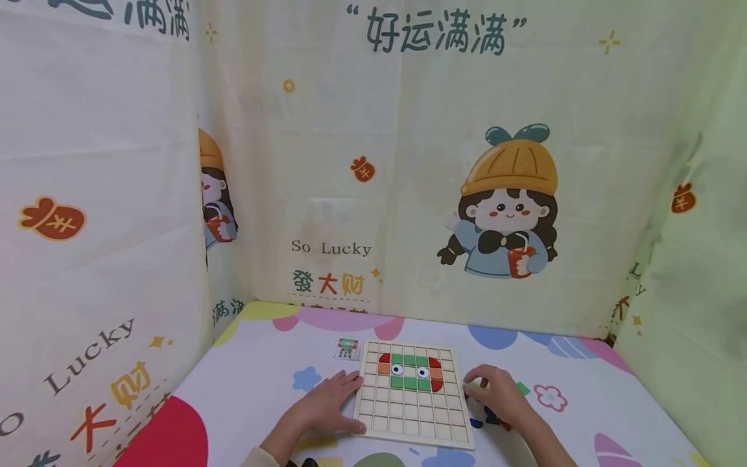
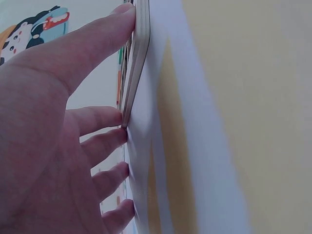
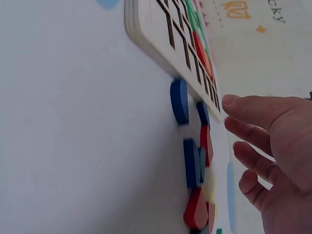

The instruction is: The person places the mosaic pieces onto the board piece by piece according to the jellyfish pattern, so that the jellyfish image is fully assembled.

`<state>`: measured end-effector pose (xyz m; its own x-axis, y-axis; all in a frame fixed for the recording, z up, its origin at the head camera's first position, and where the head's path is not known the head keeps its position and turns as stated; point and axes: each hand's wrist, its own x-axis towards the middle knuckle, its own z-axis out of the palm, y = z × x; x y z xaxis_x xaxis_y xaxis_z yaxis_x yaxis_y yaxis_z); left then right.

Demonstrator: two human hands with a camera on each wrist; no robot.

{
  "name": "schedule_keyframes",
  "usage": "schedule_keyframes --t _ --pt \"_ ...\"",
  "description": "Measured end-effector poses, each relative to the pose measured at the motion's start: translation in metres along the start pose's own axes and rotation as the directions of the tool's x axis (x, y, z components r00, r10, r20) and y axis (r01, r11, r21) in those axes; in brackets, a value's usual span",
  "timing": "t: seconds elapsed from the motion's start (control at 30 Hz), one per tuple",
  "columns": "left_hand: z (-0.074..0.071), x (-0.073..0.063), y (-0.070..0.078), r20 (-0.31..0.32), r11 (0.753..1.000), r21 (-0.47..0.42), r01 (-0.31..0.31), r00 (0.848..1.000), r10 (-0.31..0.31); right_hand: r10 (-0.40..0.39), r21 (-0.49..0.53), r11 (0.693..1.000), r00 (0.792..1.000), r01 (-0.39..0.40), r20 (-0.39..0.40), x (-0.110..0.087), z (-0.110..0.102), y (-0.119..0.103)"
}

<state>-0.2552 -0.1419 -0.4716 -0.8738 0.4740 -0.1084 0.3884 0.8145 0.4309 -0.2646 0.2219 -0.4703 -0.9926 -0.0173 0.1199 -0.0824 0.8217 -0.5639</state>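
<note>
A square wooden grid board (image 1: 404, 410) lies on the table. Its upper cells hold green tiles (image 1: 410, 383), red rounded tiles (image 1: 436, 385), orange tiles and two white eye tiles (image 1: 423, 372). My left hand (image 1: 328, 403) rests at the board's left side, its thumb on the near left corner and its fingers spread along the edge. Beyond the right edge, my right hand (image 1: 500, 391) hovers with loosely bent fingers and nothing visible between them. Beside and partly beneath it lie loose pieces, among them a blue piece (image 3: 179, 102) and a red piece (image 3: 196, 209).
A small pattern card (image 1: 346, 347) with a figure on a grid lies past the board's far left corner. A green piece (image 1: 522, 388) shows just right of my right hand. Printed cloth walls (image 1: 420, 194) enclose the table at the back and sides.
</note>
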Motion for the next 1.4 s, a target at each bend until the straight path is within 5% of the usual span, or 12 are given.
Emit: schedule_keyframes --t 0.4,1.4 --pt "-0.001 0.001 -0.001 0.014 1.000 -0.009 -0.002 1.000 0.002 0.087 0.003 0.996 0.996 -0.087 0.021 -0.009 -0.009 0.023" --pt "0.000 0.000 -0.002 0.000 1.000 0.010 -0.003 1.000 0.003 0.051 -0.043 0.998 0.997 -0.048 0.066 -0.003 -0.007 0.019"
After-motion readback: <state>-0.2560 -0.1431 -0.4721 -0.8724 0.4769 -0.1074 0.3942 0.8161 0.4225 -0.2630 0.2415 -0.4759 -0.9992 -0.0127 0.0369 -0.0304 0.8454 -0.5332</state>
